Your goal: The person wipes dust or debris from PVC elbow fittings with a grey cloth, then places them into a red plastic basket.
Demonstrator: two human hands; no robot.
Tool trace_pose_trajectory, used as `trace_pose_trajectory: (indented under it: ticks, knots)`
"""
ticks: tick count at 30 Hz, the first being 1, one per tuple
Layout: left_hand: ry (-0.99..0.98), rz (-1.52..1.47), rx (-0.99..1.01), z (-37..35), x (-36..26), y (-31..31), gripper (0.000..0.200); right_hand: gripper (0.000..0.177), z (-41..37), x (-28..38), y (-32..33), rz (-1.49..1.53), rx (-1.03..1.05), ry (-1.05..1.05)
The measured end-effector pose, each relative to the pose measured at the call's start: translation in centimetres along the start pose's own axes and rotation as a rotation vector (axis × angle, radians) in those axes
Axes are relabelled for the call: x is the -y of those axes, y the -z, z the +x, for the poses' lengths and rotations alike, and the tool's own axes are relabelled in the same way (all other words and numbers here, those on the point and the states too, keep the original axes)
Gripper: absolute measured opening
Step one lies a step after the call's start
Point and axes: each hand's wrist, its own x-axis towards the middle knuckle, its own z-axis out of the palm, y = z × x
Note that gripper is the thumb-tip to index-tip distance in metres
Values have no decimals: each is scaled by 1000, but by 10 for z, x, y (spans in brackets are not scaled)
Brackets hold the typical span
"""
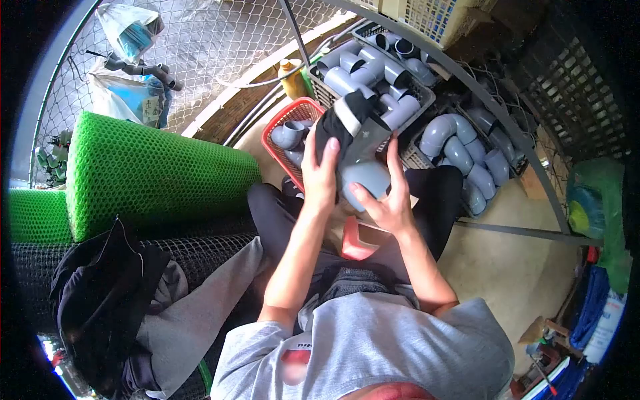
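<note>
A grey plastic pipe elbow (363, 175) is held up in front of my lap, between both hands. My left hand (321, 175) is closed around a black cloth with a white band (336, 125), which lies against the elbow's left side and upper end. On the other side, my right hand (392, 208) grips the elbow, its thumb across the lower bend and its fingers along the right edge. Just below the hands, between my legs, is a red and pale plastic piece (357, 239), partly covered.
A red basket (270, 137) with grey fittings stands beyond my left hand. Dark crates (427, 93) full of grey pipe elbows sit ahead and to the right. Rolls of green mesh (160, 177) lie to the left, with a dark jacket (100, 287) nearer me.
</note>
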Motion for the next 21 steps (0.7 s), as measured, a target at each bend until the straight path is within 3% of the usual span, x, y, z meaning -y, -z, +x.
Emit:
trace_pose_trajectory:
  ticks: [1,3,7,8,9,11,12,13,15,16,17,19,21]
  knots:
    - [-115,188,57,-16,-12,-7,67,111,5,-2,1,-108,-16,80]
    - [-175,123,4,-36,8,-14,70,113,6,-1,4,-180,4,102]
    - [-85,66,108,-32,28,28,79,117,-5,1,-3,-214,74,79]
    - [-15,-126,94,-25,20,32,83,119,-8,4,-6,-278,102,144]
    - [5,-162,94,-15,24,43,80,119,-13,10,-8,-245,183,78]
    - [304,-470,109,0,33,67,78,118,-13,20,-10,-191,252,147]
    - [492,-623,102,-1,33,77,77,112,-15,20,-9,-43,231,-13]
    - [548,-720,99,0,30,76,75,102,-17,4,-16,246,82,-112]
    - [507,-499,66,-9,37,72,73,97,1,2,-19,489,19,-276]
    - [611,-546,53,-23,46,69,74,87,8,-12,-15,431,113,-340]
    - [651,-181,19,-37,21,46,68,79,1,-32,-17,559,111,-451]
    - [379,-228,141,-52,39,39,59,76,10,-12,-3,703,166,-646]
    - [222,167,235,-66,9,37,52,77,8,-14,-6,668,156,-631]
